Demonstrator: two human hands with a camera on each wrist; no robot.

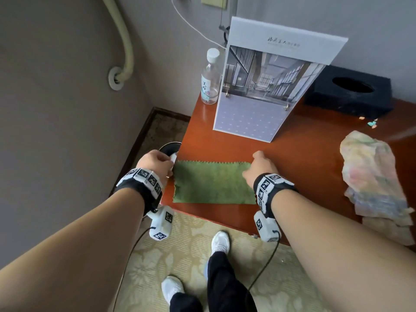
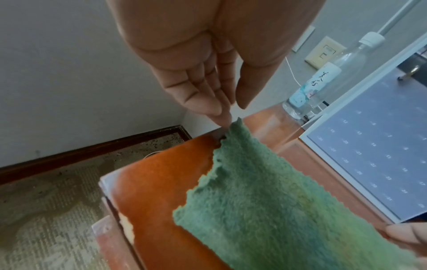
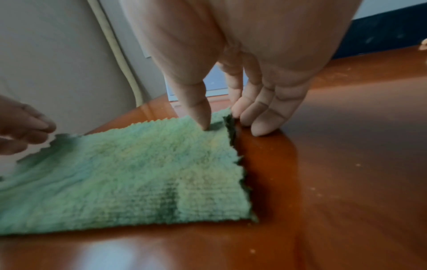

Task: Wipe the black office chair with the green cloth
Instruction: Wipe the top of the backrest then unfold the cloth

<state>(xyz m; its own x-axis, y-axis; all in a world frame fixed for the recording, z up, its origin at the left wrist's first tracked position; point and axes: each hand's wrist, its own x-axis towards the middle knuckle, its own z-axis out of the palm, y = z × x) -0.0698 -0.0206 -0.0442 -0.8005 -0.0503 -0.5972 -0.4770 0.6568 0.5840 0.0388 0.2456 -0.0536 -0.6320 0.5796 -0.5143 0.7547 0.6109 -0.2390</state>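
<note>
The green cloth (image 1: 213, 183) (image 2: 265, 201) (image 3: 127, 173) lies flat on the red-brown desk (image 1: 304, 165) near its front left corner. My left hand (image 1: 157, 162) (image 2: 231, 113) is at the cloth's far left corner; its straight fingers touch the corner tip, with the thumb apart. My right hand (image 1: 256, 163) (image 3: 219, 120) pinches the far right corner: the thumb presses on top and the fingers sit against the raised edge. No black office chair is in view.
A standing calendar (image 1: 270, 86), a water bottle (image 1: 210, 77) and a black tissue box (image 1: 351, 91) line the desk's back. A crumpled pale cloth (image 1: 371, 176) lies at the right. A round black object (image 1: 168, 147) sits beside the desk's left edge. The wall is close on the left.
</note>
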